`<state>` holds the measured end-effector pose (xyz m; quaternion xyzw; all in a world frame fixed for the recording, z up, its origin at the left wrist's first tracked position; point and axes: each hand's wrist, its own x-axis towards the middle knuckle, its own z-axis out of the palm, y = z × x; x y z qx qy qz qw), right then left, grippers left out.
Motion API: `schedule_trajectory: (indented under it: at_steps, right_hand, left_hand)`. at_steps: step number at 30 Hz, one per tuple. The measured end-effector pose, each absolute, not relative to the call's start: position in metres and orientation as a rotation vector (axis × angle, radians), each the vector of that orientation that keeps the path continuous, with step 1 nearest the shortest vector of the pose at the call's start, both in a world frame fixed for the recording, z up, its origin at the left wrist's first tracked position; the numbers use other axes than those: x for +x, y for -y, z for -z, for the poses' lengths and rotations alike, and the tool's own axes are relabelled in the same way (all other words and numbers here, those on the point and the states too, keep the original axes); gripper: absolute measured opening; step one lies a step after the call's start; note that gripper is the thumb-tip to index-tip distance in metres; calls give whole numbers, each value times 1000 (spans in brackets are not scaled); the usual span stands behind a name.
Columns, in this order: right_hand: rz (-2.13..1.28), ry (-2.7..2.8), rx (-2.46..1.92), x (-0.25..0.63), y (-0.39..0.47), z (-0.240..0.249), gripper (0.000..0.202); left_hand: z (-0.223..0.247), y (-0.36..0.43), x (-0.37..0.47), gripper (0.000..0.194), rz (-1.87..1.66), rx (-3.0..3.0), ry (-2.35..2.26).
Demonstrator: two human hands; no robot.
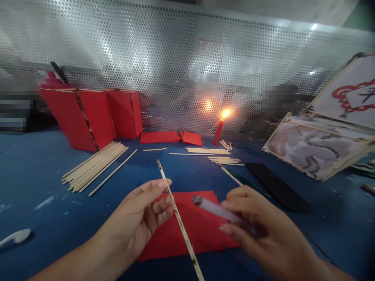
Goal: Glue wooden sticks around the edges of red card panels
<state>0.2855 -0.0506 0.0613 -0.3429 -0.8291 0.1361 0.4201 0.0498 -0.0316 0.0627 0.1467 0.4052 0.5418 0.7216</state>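
A thin wooden stick (178,218) with dark smudges along its length is pinched between the thumb and fingers of my left hand (143,210). It slants from its upper end, beyond my fingertips, down past the picture's lower edge. My right hand (258,222) grips a translucent glue stick (218,210), slightly blurred, whose darkened tip points left toward the wooden stick without touching it. Beneath both hands lies a flat red paper sheet (202,234). Farther back, a red candle (218,132) stands upright with a burning flame.
Bundled wooden sticks (96,168) lie at left, with shorter sticks (208,151) near the candle. Red folded panels (96,117) stand at back left. A black flat object (277,187) and a paper-covered frame (310,144) are at right. A perforated metal screen (170,70) closes off the back.
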Motion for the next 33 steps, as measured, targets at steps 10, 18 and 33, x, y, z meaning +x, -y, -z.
schedule_trajectory:
  at_steps: [10,18,33]
  right_hand:
    - [-381,1655,-1329,331,2,-71,34]
    - [-279,1833,-1559,346,-21,-50,30]
    - [34,2170,-1564,343,-25,-31,20]
  left_hand:
    - [-58,29,49,53,-1168,290,-860]
    - [-59,30,52,57,-1182,266,-910]
    - [-59,33,50,38,-1182,276,-843]
